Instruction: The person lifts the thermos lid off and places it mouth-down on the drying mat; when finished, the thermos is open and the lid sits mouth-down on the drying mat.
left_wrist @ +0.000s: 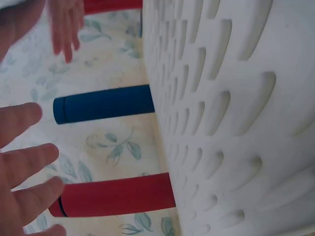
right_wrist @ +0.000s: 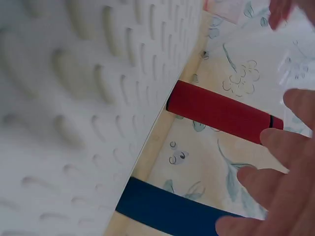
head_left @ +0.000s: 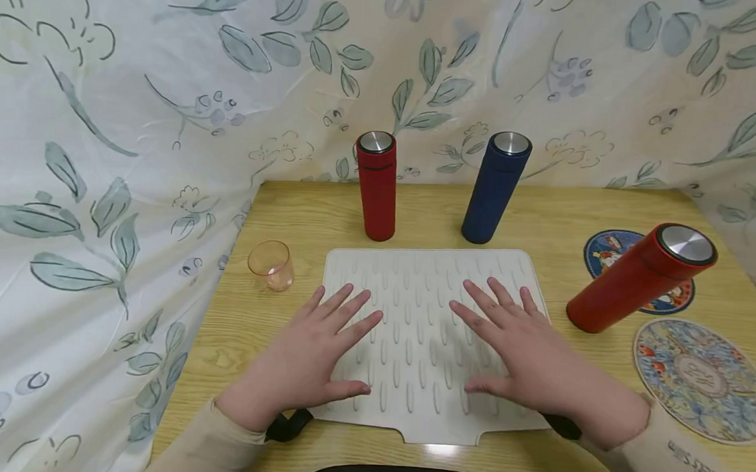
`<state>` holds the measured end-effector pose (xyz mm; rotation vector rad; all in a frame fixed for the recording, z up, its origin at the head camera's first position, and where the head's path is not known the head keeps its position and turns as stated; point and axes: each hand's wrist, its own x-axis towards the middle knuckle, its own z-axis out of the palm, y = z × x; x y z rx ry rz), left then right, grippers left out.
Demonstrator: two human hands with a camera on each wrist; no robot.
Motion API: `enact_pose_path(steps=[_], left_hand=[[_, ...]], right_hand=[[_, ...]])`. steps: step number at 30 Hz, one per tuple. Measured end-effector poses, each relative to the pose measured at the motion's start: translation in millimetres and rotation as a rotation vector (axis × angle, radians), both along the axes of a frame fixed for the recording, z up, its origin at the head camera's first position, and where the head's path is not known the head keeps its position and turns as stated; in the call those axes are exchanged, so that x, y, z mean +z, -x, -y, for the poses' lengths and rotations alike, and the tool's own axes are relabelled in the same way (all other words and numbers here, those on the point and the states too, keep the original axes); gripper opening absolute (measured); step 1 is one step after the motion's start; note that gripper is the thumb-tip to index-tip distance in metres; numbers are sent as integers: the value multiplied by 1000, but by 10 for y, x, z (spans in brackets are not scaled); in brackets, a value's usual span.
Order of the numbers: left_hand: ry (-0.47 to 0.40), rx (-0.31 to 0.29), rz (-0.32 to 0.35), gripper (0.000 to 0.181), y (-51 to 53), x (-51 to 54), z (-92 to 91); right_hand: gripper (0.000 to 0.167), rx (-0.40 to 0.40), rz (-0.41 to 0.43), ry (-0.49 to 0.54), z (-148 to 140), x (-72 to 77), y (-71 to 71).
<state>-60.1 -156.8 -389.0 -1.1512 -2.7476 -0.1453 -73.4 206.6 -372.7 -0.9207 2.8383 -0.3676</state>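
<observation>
Both hands are held palm down with fingers spread over a white ridged mat (head_left: 411, 337), and neither holds anything. The left hand (head_left: 310, 354) is over the mat's left side, the right hand (head_left: 526, 351) over its right side. In the left wrist view, a gap shows between the left hand's fingers (left_wrist: 29, 162) and the mat (left_wrist: 221, 123). The right wrist view shows the right hand's fingers (right_wrist: 280, 172) clear of the mat (right_wrist: 88, 123). Behind the mat stand a red bottle (head_left: 377, 193) and a blue bottle (head_left: 492, 192).
Another red bottle (head_left: 632, 281) stands right of the mat, by a dark blue patterned coaster (head_left: 602, 248) and a larger round floral mat (head_left: 704, 378). A pinkish clear cup (head_left: 272, 266) is at the left. Floral cloth (head_left: 166, 111) hangs behind and left of the wooden table (head_left: 217, 370).
</observation>
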Motion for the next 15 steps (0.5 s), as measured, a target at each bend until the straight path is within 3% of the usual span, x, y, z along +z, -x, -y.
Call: enact_pose_path(steps=[4, 8, 11, 15], left_hand=[[-105, 6, -132, 67, 28, -29, 77], [-218, 16, -216, 38, -3, -101, 159], [-292, 47, -259, 30, -38, -143, 216], [-373, 111, -288, 29, -51, -162, 271]], right_hand=[[74, -73, 73, 211, 134, 69, 446], [56, -222, 235, 452, 385, 50, 998], [67, -346, 318, 573, 674, 26, 1400], [93, -467, 355, 703, 1103, 24, 1841]])
